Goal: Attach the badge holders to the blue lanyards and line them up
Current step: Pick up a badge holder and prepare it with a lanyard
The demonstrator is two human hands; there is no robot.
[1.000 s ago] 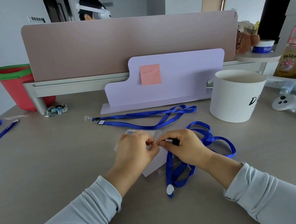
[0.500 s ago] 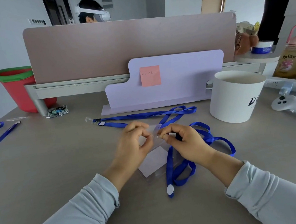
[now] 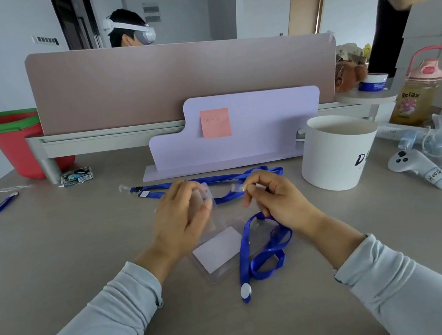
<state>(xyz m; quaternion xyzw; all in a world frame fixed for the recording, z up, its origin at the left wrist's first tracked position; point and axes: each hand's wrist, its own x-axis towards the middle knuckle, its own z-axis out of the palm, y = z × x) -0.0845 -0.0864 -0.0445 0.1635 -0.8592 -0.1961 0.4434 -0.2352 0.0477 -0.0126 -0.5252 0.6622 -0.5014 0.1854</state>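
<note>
So, left hand (image 3: 184,215): fingers curled round a clear badge holder (image 3: 207,196), held up off the desk (image 3: 86,249), blurry.
Right hand (image 3: 275,202): pinches the lanyard's clip end (image 3: 239,187); hands apart, nothing looks hooked up yet.
Blue lanyard (image 3: 262,258): trails from that hand, loops across a second holder (image 3: 217,251) lying flat with a white card inside.
Spare lanyard (image 3: 207,181): flat on the desk behind both hands.
Risk: clip could miss the slot, clear plastic is hard to see; dangling loop might drag the flat holder askew.

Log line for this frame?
phase: attach | left hand: holds clear badge holder | right hand: pinches blue lanyard end | joined: not yet
</note>
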